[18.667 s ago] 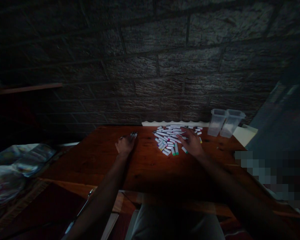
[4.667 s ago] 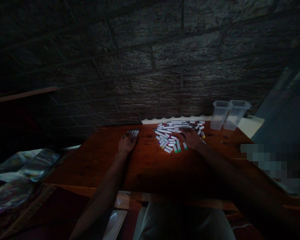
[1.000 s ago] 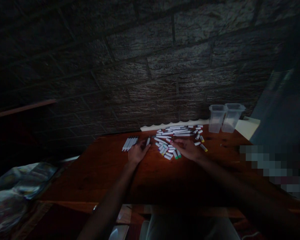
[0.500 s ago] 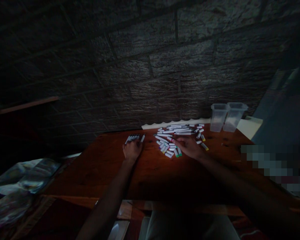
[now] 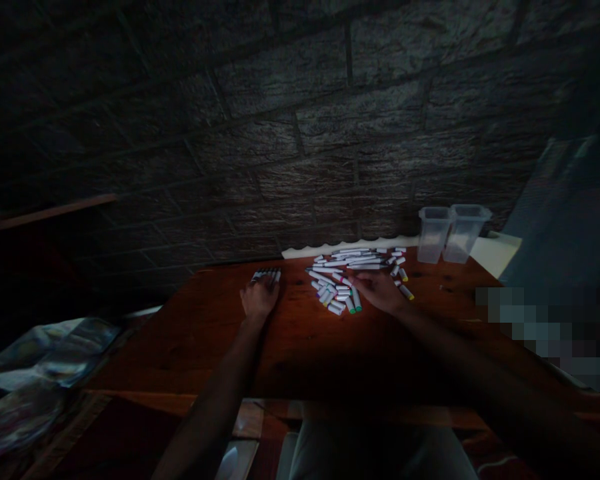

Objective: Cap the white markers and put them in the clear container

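Note:
Over a tight row of white pens with dark tips, most likely uncapped markers, lies my left hand; its fingers close around their near ends and hide them. My right hand pinches a short white cap with a pinkish-red end at the edge of a loose pile. Around it lie several more white caps with purple, yellow and green ends. Behind the fingers, long white markers are heaped, pointing various ways. The dim light blurs the fingertips.
Two clear plastic containers stand at the table's back right corner. A pale wavy-edged strip runs along the brick wall. The wooden table spreads before me, with crumpled plastic wrapping to its left.
The marker that lay apart to the right of the row now sits against it, beside my left hand. My right hand stays at the caps with little movement.

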`<state>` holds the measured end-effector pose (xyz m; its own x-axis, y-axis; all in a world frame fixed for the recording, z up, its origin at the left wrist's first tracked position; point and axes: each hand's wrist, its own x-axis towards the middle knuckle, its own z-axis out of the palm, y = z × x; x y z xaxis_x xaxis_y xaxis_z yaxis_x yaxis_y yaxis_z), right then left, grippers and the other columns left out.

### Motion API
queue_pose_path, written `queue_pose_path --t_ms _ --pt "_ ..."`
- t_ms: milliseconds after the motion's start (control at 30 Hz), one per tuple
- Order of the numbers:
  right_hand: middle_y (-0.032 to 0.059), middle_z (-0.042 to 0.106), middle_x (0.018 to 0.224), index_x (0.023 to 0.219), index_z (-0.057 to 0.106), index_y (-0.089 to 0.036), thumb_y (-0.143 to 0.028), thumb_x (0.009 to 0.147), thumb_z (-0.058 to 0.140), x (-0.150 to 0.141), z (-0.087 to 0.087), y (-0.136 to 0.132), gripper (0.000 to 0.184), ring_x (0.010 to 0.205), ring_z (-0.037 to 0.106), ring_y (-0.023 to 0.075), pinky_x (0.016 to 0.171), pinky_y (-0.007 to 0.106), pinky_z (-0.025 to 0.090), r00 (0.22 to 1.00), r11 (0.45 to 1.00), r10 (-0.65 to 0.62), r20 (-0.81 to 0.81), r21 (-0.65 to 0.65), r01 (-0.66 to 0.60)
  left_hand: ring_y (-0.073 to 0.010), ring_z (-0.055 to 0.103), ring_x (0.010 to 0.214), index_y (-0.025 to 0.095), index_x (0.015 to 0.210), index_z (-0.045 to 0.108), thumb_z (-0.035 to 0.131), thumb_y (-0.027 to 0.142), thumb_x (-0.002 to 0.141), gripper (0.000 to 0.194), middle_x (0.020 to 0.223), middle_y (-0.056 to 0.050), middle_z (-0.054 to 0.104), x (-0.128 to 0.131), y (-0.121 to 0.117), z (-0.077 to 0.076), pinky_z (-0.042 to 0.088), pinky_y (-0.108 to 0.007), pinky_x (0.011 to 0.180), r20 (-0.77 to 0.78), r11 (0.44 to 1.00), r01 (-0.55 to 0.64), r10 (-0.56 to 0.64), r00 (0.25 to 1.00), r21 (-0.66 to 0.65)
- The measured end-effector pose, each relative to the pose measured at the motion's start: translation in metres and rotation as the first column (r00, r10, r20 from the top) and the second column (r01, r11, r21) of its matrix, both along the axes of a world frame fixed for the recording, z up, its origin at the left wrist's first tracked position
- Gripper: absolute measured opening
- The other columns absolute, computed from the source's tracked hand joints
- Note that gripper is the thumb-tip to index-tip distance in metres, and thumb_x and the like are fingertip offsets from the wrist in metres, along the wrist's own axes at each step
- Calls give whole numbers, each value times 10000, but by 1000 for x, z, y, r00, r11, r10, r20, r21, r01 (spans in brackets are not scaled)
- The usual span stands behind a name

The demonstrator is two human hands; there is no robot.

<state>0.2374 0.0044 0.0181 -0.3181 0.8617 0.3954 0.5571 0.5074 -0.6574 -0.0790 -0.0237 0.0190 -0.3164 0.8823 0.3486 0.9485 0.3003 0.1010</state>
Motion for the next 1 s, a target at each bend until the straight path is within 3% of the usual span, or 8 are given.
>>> queue_pose_path --t_ms 333,533,733,833,1000 --pt "12 747 775 837 755 -230 -476 904 493 0 3 -2 366 723 670 183 642 271 464 999 1000 -26 37 10 26 -298 631 1069 244 1150 665 511 388 868 353 1143 -106 701 -2 3 -3 435 -410 904 48 1000 8 -7 999 -16" --pt "27 759 969 967 744 -239 -420 917 497 4 2 2 310 893 695 214 791 308 506 996 999 -37 84 30 35 -294 651 1031 249 1137 666 497 406 877 348 1112 -106 714 -4 3 -4 447 -401 878 69 1000 8 -8 998 -2" --pt "73 714 1131 1134 684 -214 -234 937 438 14 -6 19 315 1042 657 222 920 309 479 923 977 -203 328 132 168 -279 647 1042 245 1146 659 481 417 890 356 1122 -102 712 -6 3 -3 447 -377 876 86 1000 15 -17 996 27" --pt "138 673 1196 1190 653 -155 -217 920 461 19 -8 26 337 1120 612 255 994 339 435 894 962 -267 360 145 229 -280 647 1046 242 1159 656 530 389 863 353 1115 -98 716 -7 4 -4 446 -373 885 103 999 23 -27 994 34" --pt "177 646 1203 1184 639 -109 -242 893 517 27 -9 34 342 1140 581 289 979 362 444 849 948 -319 421 131 291 -291 667 995 226 1116 681 546 328 843 321 1063 -107 729 -8 7 -6 462 -374 853 148 996 44 -54 988 72"
